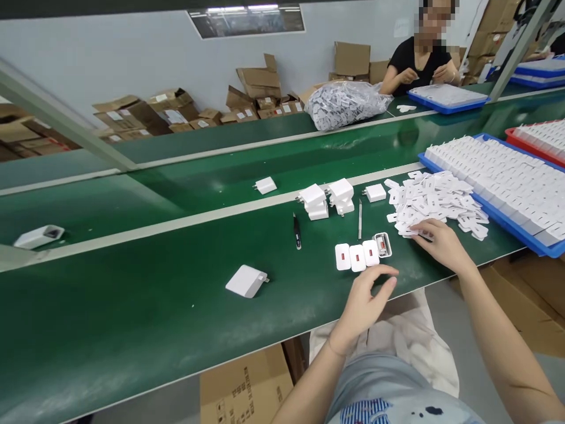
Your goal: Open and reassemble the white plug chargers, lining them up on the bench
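My left hand [368, 292] hovers at the table's near edge, fingers curved apart, with nothing between them. Just beyond it stand three white charger pieces with red ports [357, 258] in a row, beside an open white housing [382, 245] showing parts inside. My right hand [435, 238] reaches to the near-left edge of a pile of flat white pieces [435, 197]. Its thumb and forefinger touch the pile's edge; whether a piece is between them is too small to tell. Black tweezers [297, 231] and a thin white tool [360, 219] lie farther left.
White chargers [315, 201] stand in stacks behind the tools; another charger [247, 281] lies left. A blue tray [547, 250] of white housings is at the right. Across the belt [198, 165], a person [424, 65] works near a bag of white parts [346, 105].
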`<state>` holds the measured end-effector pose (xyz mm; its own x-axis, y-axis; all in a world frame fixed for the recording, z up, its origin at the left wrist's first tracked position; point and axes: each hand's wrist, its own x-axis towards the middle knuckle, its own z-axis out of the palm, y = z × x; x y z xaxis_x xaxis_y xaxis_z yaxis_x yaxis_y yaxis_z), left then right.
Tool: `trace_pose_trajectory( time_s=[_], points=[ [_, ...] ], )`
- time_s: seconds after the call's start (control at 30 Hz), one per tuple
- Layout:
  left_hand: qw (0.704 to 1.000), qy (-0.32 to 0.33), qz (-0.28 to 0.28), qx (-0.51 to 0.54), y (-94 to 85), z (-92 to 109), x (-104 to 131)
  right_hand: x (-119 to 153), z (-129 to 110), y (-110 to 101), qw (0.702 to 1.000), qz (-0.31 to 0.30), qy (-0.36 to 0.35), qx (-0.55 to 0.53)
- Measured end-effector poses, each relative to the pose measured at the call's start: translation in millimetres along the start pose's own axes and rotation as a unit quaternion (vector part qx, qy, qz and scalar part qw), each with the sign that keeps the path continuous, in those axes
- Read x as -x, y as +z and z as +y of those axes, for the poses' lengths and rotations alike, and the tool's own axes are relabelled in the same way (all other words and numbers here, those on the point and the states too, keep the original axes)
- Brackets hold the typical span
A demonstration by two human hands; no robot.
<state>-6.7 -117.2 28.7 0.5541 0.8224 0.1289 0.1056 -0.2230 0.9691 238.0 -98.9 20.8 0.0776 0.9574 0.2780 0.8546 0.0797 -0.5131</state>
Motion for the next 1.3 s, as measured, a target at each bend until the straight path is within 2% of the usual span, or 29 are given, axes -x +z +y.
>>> trace_pose_trajectory(
  time_s=[0.07,0.23,0.33,0.4,0.47,0.53,0.63,0.7,0.77,0.87,1.03,1.13,1.2,1.27,1.3],
  points=[
    [0.999,-0.027,0.026,-0.023,-6.0,-8.4,-1.4,1.0,0.7,-3.9,1.000,0.002,-0.008,-0.016],
    [0.995,-0.043,0.064,-0.064,-22.8,-17.7,3.5,3.9,0.1,-8.0,0.997,0.040,-0.035,-0.063],
    [0.993,-0.066,0.066,-0.075,-26.4,-16.0,5.9,7.3,-3.9,-11.9,0.988,0.053,-0.005,-0.146],
    [0.993,-0.088,0.050,-0.061,-25.9,-11.6,6.8,8.8,-7.6,-16.3,0.975,0.029,0.030,-0.220],
    [0.992,-0.125,0.024,-0.012,-23.2,-5.4,7.2,7.5,-12.3,-21.6,0.958,-0.016,0.039,-0.283],
    [0.979,-0.182,-0.005,0.089,-18.7,0.6,5.7,1.9,-19.1,-26.8,0.947,-0.052,0.013,-0.318],
    [0.923,-0.272,-0.030,0.272,-10.1,5.8,-2.1,-14.8,-34.5,-31.9,0.948,-0.092,-0.043,-0.301],
    [0.883,-0.304,-0.026,0.357,-4.6,6.3,-10.5,-28.8,-46.4,-31.8,0.952,-0.135,-0.084,-0.263],
    [0.859,-0.308,-0.015,0.409,0.0,5.3,-19.2,-42.1,-56.6,-28.7,0.949,-0.180,-0.127,-0.227],
    [0.845,-0.299,0.012,0.443,4.7,3.0,-28.4,-55.4,-64.5,-20.6,0.936,-0.234,-0.177,-0.194],
    [0.843,-0.292,0.036,0.450,8.6,-1.3,-31.8,-56.5,-63.7,-11.3,0.930,-0.236,-0.226,-0.170],
    [0.847,-0.284,0.042,0.447,9.0,-2.3,-32.1,-53.9,-61.7,-10.1,0.937,-0.240,-0.201,-0.155],
    [0.850,-0.281,0.050,0.442,8.5,-1.8,-32.8,-55.8,-59.4,-9.2,0.943,-0.260,-0.152,-0.139],
    [0.855,-0.278,0.055,0.436,8.2,-1.1,-33.7,-60.8,-55.2,-6.9,0.933,-0.320,-0.089,-0.136],
    [0.857,-0.276,0.056,0.431,8.3,-1.0,-34.0,-63.7,-52.4,-5.4,0.919,-0.358,-0.064,-0.150]
  ],
)
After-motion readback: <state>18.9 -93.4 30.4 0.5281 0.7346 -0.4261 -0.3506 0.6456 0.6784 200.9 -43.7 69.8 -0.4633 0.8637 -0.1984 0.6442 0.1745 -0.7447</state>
